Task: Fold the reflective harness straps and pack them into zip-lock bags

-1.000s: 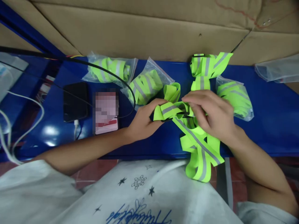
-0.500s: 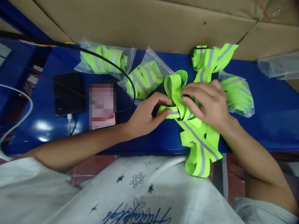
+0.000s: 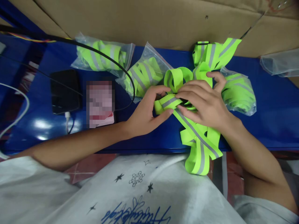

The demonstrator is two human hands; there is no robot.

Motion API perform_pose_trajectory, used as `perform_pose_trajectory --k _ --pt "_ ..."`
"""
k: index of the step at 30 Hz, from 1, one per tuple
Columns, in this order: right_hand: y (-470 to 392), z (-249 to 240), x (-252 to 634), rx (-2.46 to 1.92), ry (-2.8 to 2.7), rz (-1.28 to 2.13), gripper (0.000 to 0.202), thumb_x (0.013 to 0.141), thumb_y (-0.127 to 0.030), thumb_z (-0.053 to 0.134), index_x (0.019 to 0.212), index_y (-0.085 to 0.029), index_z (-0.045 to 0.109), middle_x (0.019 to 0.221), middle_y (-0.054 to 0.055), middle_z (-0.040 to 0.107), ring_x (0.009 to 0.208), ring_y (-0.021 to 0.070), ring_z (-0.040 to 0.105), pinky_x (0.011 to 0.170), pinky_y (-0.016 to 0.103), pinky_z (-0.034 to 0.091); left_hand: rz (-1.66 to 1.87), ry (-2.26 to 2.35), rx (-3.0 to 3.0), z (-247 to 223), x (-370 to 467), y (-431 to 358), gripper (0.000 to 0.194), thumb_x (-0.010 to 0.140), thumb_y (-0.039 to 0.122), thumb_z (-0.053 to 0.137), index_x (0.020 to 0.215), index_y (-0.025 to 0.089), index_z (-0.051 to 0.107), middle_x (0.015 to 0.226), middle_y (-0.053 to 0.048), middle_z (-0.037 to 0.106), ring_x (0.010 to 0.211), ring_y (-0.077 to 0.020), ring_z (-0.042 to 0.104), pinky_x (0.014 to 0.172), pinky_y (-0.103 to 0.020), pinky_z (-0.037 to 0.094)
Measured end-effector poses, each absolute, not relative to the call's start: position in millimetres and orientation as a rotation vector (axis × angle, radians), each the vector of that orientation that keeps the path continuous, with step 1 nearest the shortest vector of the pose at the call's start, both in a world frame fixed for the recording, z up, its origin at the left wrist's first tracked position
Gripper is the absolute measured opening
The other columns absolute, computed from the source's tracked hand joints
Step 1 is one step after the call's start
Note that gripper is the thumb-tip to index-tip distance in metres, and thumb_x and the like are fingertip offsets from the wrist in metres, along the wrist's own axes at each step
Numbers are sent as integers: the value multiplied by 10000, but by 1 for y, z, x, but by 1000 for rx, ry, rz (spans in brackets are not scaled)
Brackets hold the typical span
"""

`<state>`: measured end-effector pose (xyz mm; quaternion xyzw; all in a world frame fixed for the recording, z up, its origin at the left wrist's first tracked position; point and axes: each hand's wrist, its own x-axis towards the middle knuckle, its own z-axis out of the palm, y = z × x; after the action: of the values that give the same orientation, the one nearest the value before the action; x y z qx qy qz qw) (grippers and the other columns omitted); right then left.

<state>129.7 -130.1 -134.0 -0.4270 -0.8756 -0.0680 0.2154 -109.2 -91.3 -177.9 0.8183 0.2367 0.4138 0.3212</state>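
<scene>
A neon yellow-green reflective strap (image 3: 198, 135) with a grey stripe lies in loops at the middle of the blue table, one end hanging over the front edge. My left hand (image 3: 146, 113) curls its thumb and fingers around a short loop of it. From the right, my right hand (image 3: 209, 102) grips the same strap near a black piece, mostly hidden under the fingers; the little finger is raised. Behind it lies another bundle of reflective strap (image 3: 212, 56) with a black buckle. A clear bag of rolled strap (image 3: 239, 91) sits just right of my right hand.
Two more clear bags of strap, a left bag (image 3: 100, 56) and a middle bag (image 3: 142, 76), lie toward the back. A black phone (image 3: 65, 91) with a white cable and a blurred pinkish item (image 3: 100, 102) are on the left. Cardboard (image 3: 140, 21) stands behind the table.
My right hand has shifted slightly left, closer to my left hand, and its little finger has lifted. The small loop at my left fingers has widened and turned.
</scene>
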Motion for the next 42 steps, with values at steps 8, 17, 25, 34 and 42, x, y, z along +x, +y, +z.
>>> perform_pose_trajectory --k 8,17,25,34,42 --pt "-129 -127 135 -1098 -2350 -276 247 1050 -395 591 1215 -222 655 1037 26 767 939 208 704 971 427 477 983 757 2078 -163 -112 -95 258 1047 346 567 1256 210 629 1163 -56 741 1015 -180 711 877 -301 569" --pt "-126 -110 165 -1270 -2017 -320 453 1108 -494 367 1239 -208 693 914 54 746 828 206 699 837 406 520 1287 878 1832 -169 -113 -91 382 1031 581 501 1070 242 672 866 -36 657 845 -202 649 802 -354 556" --pt "-130 -108 169 -1256 -1717 -682 250 1041 -338 576 1110 -180 758 1026 101 727 1039 264 678 972 458 481 826 919 1070 -160 -105 -91 389 961 448 495 727 187 664 619 -26 652 604 -217 687 622 -345 596" --pt "-139 -108 146 -1179 -2464 -299 664 944 -739 563 1231 -150 671 1057 111 761 932 265 705 810 395 499 788 793 534 -137 -97 -93 374 1026 326 372 1035 151 702 843 -46 770 838 -245 802 826 -361 654" --pt "-123 -133 153 -1376 -2421 52 567 935 -619 645 1253 -151 609 1098 136 725 1020 327 687 930 448 472 1014 727 1258 -162 -106 -90 195 937 354 625 1100 254 590 1208 -52 688 1146 -265 715 971 -457 610"
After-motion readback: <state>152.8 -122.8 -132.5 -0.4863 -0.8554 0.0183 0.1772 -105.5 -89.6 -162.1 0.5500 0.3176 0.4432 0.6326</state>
